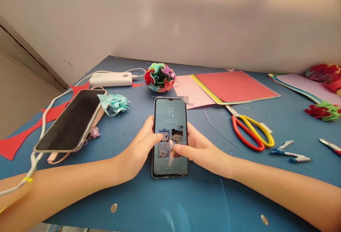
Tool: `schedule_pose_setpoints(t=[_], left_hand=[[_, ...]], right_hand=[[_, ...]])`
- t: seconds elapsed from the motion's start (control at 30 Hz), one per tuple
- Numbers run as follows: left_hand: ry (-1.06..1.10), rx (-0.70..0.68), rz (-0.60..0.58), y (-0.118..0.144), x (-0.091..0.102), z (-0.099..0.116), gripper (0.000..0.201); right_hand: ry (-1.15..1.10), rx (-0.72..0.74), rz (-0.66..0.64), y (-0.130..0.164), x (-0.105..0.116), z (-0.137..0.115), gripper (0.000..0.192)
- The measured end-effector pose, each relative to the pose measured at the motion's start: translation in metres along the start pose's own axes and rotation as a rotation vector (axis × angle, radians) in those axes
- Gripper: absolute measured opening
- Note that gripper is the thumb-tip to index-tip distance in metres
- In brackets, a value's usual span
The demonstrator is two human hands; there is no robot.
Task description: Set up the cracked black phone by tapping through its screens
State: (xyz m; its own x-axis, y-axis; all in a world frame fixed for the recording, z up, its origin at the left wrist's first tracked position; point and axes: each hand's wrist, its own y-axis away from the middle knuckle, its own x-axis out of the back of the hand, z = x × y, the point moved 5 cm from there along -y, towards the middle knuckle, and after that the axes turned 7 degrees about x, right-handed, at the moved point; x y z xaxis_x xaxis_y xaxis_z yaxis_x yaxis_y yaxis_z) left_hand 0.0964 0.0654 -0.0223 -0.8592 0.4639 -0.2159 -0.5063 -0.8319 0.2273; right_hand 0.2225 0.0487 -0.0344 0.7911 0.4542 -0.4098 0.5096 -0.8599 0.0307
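A smartphone (170,168) with its lock screen lit is held upright between my two hands, above the blue table. My left hand (141,143) grips its left edge, the thumb lying over the screen. From the other side my right hand (199,147) clasps the right edge, its thumb also on the glass. Both hands' other fingers are mostly hidden behind the phone. Just beyond the phone's top sits a ball of curled, multicoloured paper (160,77). A crumpled piece of turquoise paper (115,104) lies to the left of the phone.
A second phone (71,122), dark-screened, rests at left near a white power bank (110,79) with cables and red paper scraps (26,132). Coloured paper sheets (239,86), red-and-yellow-handled scissors (249,132) and a blue-and-silver tool (290,151) lie at right. A wall (170,29) closes the back.
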Motion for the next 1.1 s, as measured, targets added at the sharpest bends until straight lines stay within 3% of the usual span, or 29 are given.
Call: schedule_pose_setpoints(t=[0.13,0.33,1.1], left_hand=[[0.016,-0.031,0.004,-0.0016,0.0009,-0.0013,0.038],[-0.019,-0.038,-0.015,-0.0024,0.001,-0.0019,0.039],[-0.013,0.02,-0.037,0.0023,-0.0037,0.0051,0.03]], right_hand=[[-0.068,-0.023,0.038,-0.0013,0.001,0.0016,0.034],[-0.127,-0.049,0.043,-0.0034,-0.0026,-0.0013,0.044],[-0.115,-0.037,0.022,0.0017,0.0017,0.0005,0.039]])
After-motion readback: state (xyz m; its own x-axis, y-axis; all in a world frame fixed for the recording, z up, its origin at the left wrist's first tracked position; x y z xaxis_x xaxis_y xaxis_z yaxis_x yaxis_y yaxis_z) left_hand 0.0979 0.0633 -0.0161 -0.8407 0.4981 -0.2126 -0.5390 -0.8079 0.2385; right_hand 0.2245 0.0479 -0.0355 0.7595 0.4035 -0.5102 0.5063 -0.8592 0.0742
